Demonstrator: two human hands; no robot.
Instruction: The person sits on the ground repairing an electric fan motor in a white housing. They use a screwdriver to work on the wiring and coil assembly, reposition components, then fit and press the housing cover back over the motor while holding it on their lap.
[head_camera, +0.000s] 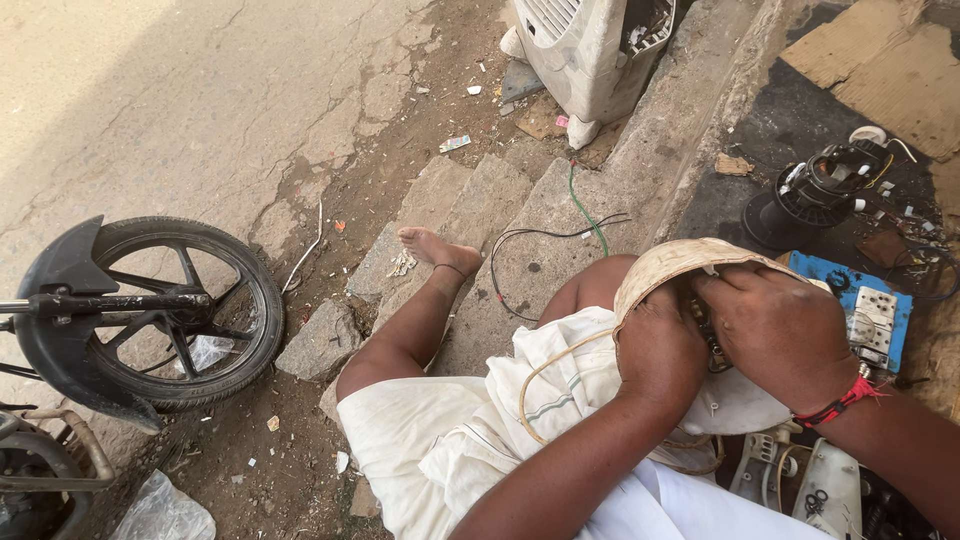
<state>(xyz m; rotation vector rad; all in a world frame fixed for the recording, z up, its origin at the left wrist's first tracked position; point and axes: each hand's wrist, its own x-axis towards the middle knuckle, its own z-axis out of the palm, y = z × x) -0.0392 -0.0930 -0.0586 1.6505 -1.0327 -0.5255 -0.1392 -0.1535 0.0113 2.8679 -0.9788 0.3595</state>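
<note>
**Both hands inside a cream shell held over the lap**

A cream, bowl-like shell (680, 262), worn and curved, rests on the person's lap above the white cloth (470, 430) wrapped around the legs. It is tipped toward the wearer, and both hands reach into its hollow. The left hand (660, 350) cups the near rim from below, fingers curled under the edge and hidden from sight. The right hand (775, 325), with a red thread band (845, 400) at the wrist, presses down into the opening; its fingers are bent together around something dark inside, though what they pinch cannot be told. Only a dark, beaded-looking edge of the contents shows between the hands.

Just to the right lies a blue board (850, 290) bearing a white switch-and-socket plate (872, 322). Beyond it stands a black motor part (815, 195) with loose wires. Black and green wires (560, 240) lie on the stone steps (480, 210) near a bare foot (435, 250). A white appliance casing (590, 50) stands at the top, and a motorcycle wheel (170, 310) sits well apart at the left.
</note>
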